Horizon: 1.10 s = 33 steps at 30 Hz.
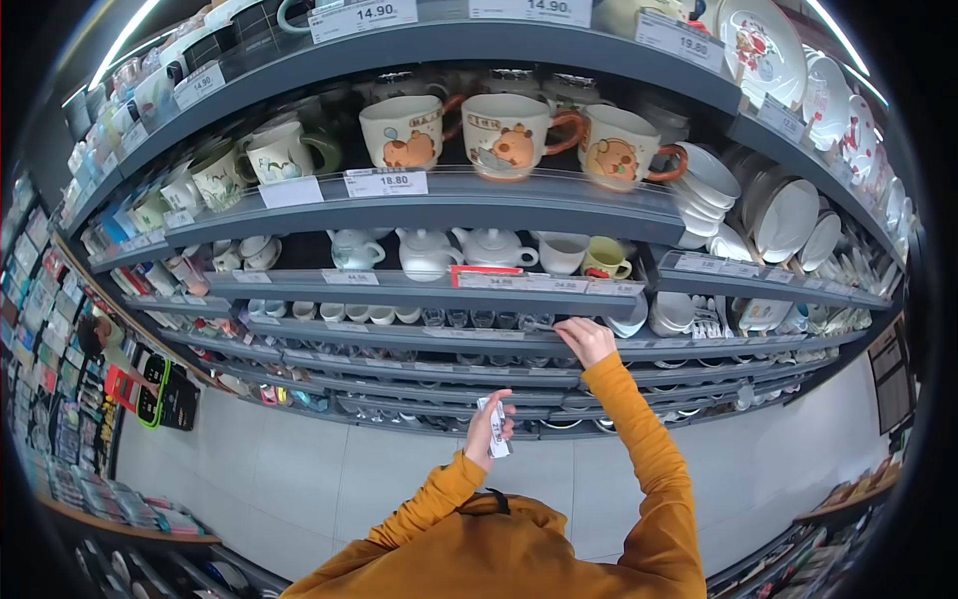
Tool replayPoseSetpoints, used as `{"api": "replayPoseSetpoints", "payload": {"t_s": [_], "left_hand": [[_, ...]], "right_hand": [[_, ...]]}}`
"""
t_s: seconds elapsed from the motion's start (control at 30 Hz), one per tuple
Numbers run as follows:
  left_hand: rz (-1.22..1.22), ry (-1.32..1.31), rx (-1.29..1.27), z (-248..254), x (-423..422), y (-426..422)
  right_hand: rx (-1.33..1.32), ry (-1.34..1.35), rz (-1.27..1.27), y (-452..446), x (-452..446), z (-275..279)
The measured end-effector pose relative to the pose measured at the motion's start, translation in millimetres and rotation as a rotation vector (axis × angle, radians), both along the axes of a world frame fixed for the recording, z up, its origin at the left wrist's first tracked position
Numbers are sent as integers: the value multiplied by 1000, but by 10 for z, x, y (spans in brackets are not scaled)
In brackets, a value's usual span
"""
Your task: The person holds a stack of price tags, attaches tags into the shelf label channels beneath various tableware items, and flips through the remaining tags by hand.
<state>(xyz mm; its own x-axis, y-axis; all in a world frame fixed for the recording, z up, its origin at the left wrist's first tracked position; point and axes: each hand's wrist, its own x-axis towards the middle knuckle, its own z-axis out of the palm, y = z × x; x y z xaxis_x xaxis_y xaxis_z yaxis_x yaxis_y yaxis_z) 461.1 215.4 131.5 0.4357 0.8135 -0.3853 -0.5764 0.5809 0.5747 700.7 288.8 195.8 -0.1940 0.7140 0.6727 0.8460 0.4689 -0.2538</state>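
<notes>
My left hand (pixel 481 435) is low in front of my chest, its fingers closed around a price label (pixel 495 429), a white slip with printed digits. My right hand (pixel 589 341) reaches out to the front edge of a lower shelf (pixel 649 349). Its thumb and fingertips pinch together at the shelf's label strip; what lies between them is too small to make out. Small glass cups (pixel 481 319) stand on that shelf, left of my right fingers. White bowls (pixel 629 317) sit just to the right of the hand.
Above are teapots (pixel 496 250), mugs with orange animal pictures (pixel 513 138) and stacked plates (pixel 788 220). A person (pixel 98 334) is at the far left near a black and green basket (pixel 168 394). Grey floor tiles (pixel 289 469) lie below the shelves.
</notes>
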Motion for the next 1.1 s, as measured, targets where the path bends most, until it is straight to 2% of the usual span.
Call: {"api": "replayPoseSetpoints", "payload": {"t_s": [0.1,0.2,0.27,0.43,0.6,0.67,0.8,0.87,1.1], "left_hand": [[67,14,2,56,227,-193],[135,23,16,96,434,-345],[207,12,66,131,552,-432],[211,31,161,306,858,-723],[142,341,194,256,1236,-1146],[55,267,192,244,1274,-1287],[-18,248,180,154,1366,-1371],[-20,295,197,89,1374,-1368],[96,173,160,231,1195,-1224]], "right_hand": [[92,-17,64,-119,33,170],[65,72,78,-351,17,326],[-97,345,67,-667,-25,381],[-783,1223,326,-1408,148,-234],[-892,1185,326,-2041,267,-373],[-882,1097,302,-2181,328,-393],[-939,1093,288,-2340,449,-330],[-909,1035,299,-2326,462,-342],[-820,875,381,-2082,328,-205]]}}
